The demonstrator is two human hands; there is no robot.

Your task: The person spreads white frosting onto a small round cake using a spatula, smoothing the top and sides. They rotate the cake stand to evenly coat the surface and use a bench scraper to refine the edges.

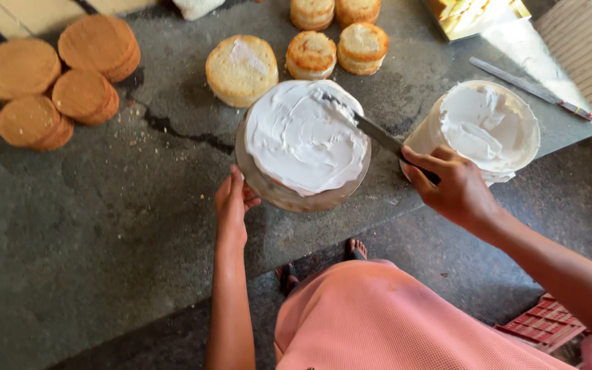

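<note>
A round cake covered in white cream (304, 137) sits on a metal turntable (289, 195) at the counter's front edge. My right hand (450, 185) grips the handle of a long spatula knife (371, 127), whose blade lies across the cream near the cake's right side. My left hand (233, 202) touches the turntable's left rim, fingers resting against it. A white tub of cream (488, 127) stands just right of the cake, behind my right hand.
Several bare sponge rounds (241, 68) lie behind the cake, and stacks of brown rounds (56, 79) at far left. A second knife (529, 89) rests at the right, near a yellow tray (474, 14). The grey stone counter (104, 205) is cracked. A red crate (546, 325) sits on the floor.
</note>
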